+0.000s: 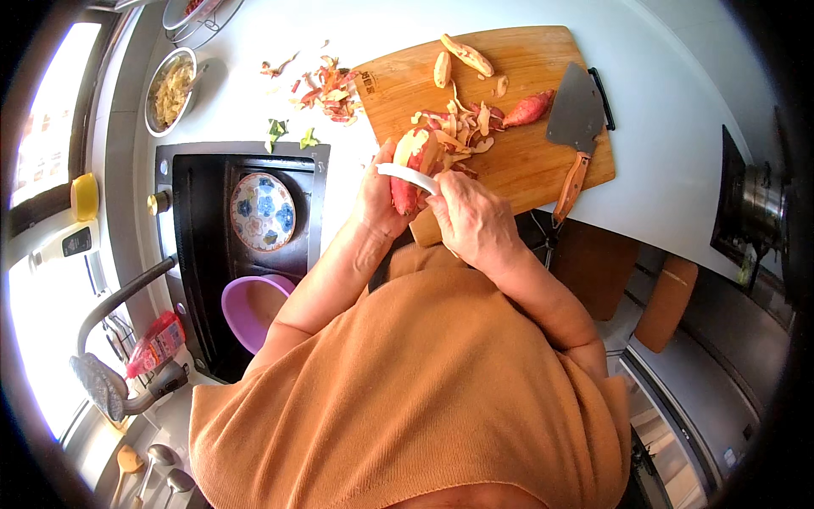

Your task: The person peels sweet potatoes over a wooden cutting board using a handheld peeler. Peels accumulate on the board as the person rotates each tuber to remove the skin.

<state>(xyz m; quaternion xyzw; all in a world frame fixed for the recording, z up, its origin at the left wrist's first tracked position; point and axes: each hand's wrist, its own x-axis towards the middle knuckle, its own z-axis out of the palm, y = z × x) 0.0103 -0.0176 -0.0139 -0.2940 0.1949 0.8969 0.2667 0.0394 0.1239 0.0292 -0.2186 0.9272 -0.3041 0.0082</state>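
Note:
My left hand grips a partly peeled sweet potato, its upper end bare and pale orange, its lower end still in red skin. In my right hand is a white-handled peeler, lying across the sweet potato; its blade is hard to make out. Both hands are over the near left edge of a wooden cutting board. Just beyond them lies a heap of peelings. An unpeeled sweet potato and two peeled pieces, one long and one short, rest farther back.
A cleaver lies at the board's right side, its wooden handle past the near edge. More peelings are on the white counter at left. The black sink holds a flowered plate and a purple basin. A food bowl stands behind it.

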